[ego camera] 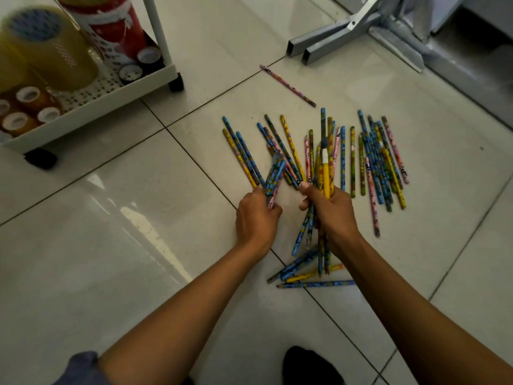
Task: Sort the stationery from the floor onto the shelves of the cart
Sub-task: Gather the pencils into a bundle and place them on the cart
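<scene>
Both hands are down at the tiled floor, each closed around some of the patterned pencils scattered there. The left hand has its fingers curled round a small bunch of pencils, blue, yellow and pink, which stick up and forward out of its fist. The right hand grips a larger bundle, among them a plain yellow one with a white band; the lower ends of that bundle fan out beneath the palm towards the person. Many more pencils lie loose on the floor: a row to the left of the hands, a thick group to the right of the right hand, a few crossing one another near the right forearm, and a single pink pencil lying apart farther back. At the upper left stands the white cart on black wheels; its low shelf, with a perforated bottom, holds large rolls of clear tape, small tape rolls, two dark-rimmed small rolls and a red-and-white cylinder. Grey metal legs rest on the floor at the upper right. A dark shoe or foot shows at the bottom edge.
</scene>
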{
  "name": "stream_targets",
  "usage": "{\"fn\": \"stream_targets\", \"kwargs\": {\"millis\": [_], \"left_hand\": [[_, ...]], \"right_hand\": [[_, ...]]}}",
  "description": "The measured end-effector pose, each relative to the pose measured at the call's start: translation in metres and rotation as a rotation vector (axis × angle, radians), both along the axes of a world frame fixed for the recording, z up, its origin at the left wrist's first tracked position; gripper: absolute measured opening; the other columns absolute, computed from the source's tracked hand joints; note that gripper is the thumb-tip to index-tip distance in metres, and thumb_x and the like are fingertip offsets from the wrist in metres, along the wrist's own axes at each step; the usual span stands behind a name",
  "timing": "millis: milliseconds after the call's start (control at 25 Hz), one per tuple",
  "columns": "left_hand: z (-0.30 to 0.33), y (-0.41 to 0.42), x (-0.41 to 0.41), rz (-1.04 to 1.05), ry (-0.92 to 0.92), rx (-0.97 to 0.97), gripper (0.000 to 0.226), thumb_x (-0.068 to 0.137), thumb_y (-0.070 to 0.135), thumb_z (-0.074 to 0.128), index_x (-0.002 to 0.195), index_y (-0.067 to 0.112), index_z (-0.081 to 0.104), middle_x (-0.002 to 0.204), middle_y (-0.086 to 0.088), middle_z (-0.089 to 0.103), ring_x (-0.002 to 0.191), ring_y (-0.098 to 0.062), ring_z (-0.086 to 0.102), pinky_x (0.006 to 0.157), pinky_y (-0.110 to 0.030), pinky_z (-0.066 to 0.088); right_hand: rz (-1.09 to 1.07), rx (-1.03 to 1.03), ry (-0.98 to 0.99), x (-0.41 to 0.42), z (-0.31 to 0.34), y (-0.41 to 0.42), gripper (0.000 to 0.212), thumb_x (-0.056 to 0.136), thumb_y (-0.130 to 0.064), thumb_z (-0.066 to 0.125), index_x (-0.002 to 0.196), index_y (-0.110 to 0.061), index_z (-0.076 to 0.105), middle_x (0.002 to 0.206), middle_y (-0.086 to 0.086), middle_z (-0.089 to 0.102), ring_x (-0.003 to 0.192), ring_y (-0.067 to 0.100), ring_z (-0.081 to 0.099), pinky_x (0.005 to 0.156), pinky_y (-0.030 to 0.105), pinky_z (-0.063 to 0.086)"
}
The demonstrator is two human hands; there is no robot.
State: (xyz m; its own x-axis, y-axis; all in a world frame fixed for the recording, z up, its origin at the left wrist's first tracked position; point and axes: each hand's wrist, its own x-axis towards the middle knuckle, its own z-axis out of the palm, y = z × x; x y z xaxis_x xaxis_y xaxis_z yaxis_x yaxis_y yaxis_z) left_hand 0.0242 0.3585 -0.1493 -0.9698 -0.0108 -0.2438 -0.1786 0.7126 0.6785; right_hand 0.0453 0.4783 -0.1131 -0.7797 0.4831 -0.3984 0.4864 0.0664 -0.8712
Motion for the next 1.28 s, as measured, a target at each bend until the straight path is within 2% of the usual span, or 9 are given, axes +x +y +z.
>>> {"fn": "stream_targets", "kwargs": {"millis": [160,280,400,480,640,760,920,1080,1280], "left_hand": [[0.011,-0.022,0.008,0.163,-0.003,0.298,0.014,0.085,0.023,0.06,0.077,0.012,0.057,0.065,0.002,0.059,0.057,-0.01,0.052,0.055,-0.025,0.038],[0.028,-0.045,0.004,0.24,0.149,0.454,0.01,0.089,0.024,0.055,0.079,0.025,0.057,0.068,0.005,0.066,0.062,-0.006,0.063,0.059,-0.025,0.051],[0.042,-0.063,-0.006,0.259,0.223,0.542,0.019,0.095,0.018,0.05,0.082,0.031,0.05,0.065,0.006,0.061,0.061,-0.003,0.061,0.063,-0.021,0.052],[0.048,-0.071,-0.009,0.269,0.213,0.655,0.019,0.097,0.014,0.049,0.084,0.028,0.05,0.063,0.005,0.059,0.061,-0.011,0.061,0.063,-0.027,0.053],[0.051,-0.085,-0.008,0.255,0.22,0.71,0.002,0.096,0.023,0.053,0.097,0.021,0.053,0.076,0.003,0.06,0.069,-0.013,0.062,0.064,-0.023,0.053],[0.056,-0.087,-0.01,0.264,0.418,0.59,0.015,0.092,0.034,0.057,0.102,0.024,0.05,0.079,0.009,0.057,0.072,-0.009,0.06,0.065,-0.024,0.054],[0.044,-0.094,-0.01,0.308,0.526,0.557,0.013,0.089,0.037,0.06,0.091,0.03,0.049,0.076,0.008,0.055,0.069,-0.009,0.057,0.064,-0.022,0.051],[0.025,-0.102,-0.002,0.292,0.512,0.537,0.012,0.089,0.026,0.064,0.091,0.021,0.052,0.077,0.009,0.056,0.069,-0.005,0.056,0.064,-0.017,0.048],[0.024,-0.102,0.001,0.274,0.467,0.54,0.014,0.086,0.035,0.062,0.089,0.037,0.049,0.078,0.01,0.06,0.071,-0.004,0.06,0.062,-0.015,0.049]], "right_hand": [[-0.025,-0.128,0.087,-0.006,0.019,-0.003,0.025,0.092,-0.034,0.061,0.083,-0.01,0.065,0.058,-0.003,0.062,0.055,0.003,0.06,0.053,0.013,0.047],[-0.032,-0.434,0.162,-0.016,0.034,-0.016,0.02,0.091,-0.035,0.059,0.078,-0.019,0.062,0.058,-0.003,0.06,0.059,0.008,0.058,0.068,0.024,0.05],[0.013,-0.77,0.189,-0.021,0.043,-0.033,0.024,0.09,-0.037,0.056,0.072,-0.021,0.057,0.06,-0.003,0.054,0.058,0.009,0.052,0.058,0.024,0.046],[0.063,-0.818,0.175,-0.023,0.044,-0.046,0.025,0.085,-0.042,0.058,0.071,-0.021,0.056,0.059,-0.003,0.052,0.063,0.01,0.054,0.065,0.028,0.046],[0.097,-0.481,0.293,-0.026,0.04,-0.085,0.026,0.091,-0.033,0.058,0.076,-0.012,0.058,0.062,0.003,0.055,0.061,0.014,0.059,0.062,0.026,0.051],[0.095,-0.151,0.439,-0.028,0.034,-0.115,0.028,0.089,-0.035,0.061,0.091,-0.007,0.061,0.068,0.005,0.06,0.064,0.014,0.062,0.058,0.022,0.052],[0.115,-0.076,0.513,-0.024,0.014,-0.136,0.022,0.087,-0.029,0.063,0.098,-0.011,0.06,0.078,0.01,0.063,0.075,0.022,0.064,0.065,0.025,0.053],[0.098,-0.033,0.481,-0.019,-0.006,-0.134,0.019,0.085,-0.026,0.067,0.095,-0.011,0.061,0.073,-0.007,0.063,0.069,0.003,0.062,0.067,0.016,0.049],[0.138,0.035,0.473,-0.019,-0.013,-0.131,0.015,0.085,-0.021,0.07,0.094,-0.014,0.06,0.069,-0.01,0.06,0.063,-0.001,0.057,0.063,0.015,0.048]]}}
